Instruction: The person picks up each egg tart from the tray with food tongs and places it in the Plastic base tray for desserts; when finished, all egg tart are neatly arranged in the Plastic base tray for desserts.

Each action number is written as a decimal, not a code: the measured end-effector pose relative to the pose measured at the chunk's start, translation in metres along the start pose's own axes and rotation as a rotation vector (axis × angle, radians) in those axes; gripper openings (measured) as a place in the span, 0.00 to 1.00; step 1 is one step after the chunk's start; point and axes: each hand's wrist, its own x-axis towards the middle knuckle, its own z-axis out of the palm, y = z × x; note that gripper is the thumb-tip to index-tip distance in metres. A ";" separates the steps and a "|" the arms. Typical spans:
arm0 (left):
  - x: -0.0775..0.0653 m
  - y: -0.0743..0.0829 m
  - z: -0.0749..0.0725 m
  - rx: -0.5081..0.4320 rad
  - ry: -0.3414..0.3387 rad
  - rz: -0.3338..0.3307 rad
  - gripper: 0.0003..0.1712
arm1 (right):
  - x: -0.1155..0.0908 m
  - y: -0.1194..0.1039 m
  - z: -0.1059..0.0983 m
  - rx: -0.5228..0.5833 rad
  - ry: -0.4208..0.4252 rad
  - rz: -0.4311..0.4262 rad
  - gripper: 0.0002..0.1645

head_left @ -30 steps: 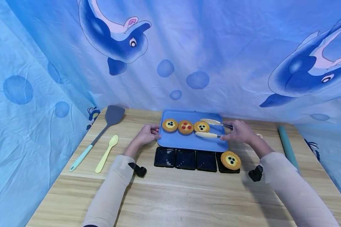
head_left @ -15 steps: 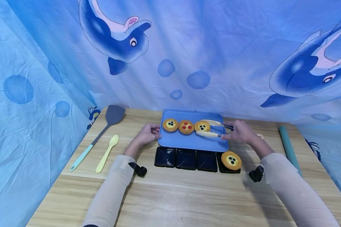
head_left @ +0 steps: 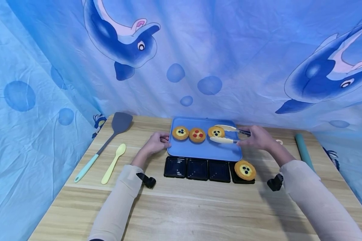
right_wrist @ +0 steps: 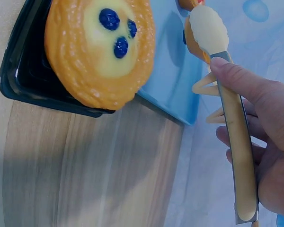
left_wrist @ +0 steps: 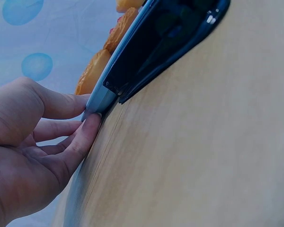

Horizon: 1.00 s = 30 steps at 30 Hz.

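My left hand (head_left: 156, 142) pinches the left rim of a blue tray (head_left: 205, 152), thumb above and fingers below in the left wrist view. My right hand (head_left: 255, 138) holds a pair of tongs (right_wrist: 237, 156) with cream-coloured tips. Those tips lie on either side of a blueberry tart (head_left: 216, 132), the rightmost on the tray. To its left sit a tart with red toppings (head_left: 197, 135) and another blueberry tart (head_left: 180, 133). Nearer to me, a larger-looking blueberry tart (right_wrist: 99, 52) rests tilted on the rightmost black container (right_wrist: 21, 71).
Several square black containers, including the leftmost one (head_left: 175, 167), line the tray's front edge. On the left lie a grey spatula (head_left: 121, 122) with a mint handle and a yellow spoon (head_left: 113, 164). A teal rolling-pin-like rod (head_left: 304, 152) lies at the far right, partly behind my right sleeve.
The tongs and the blueberry tart between their tips have shifted slightly right, opening a gap from the red-topped tart. My left hand stays at the tray's rim.
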 end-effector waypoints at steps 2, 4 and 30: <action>0.000 0.001 0.000 0.004 -0.005 0.002 0.28 | -0.002 0.000 -0.002 0.003 0.005 -0.001 0.42; 0.000 0.002 0.001 0.001 -0.005 0.002 0.28 | -0.003 0.000 -0.004 0.000 0.010 -0.003 0.42; 0.001 -0.003 0.000 -0.024 -0.014 -0.019 0.29 | -0.055 -0.032 -0.026 -0.132 0.025 -0.100 0.48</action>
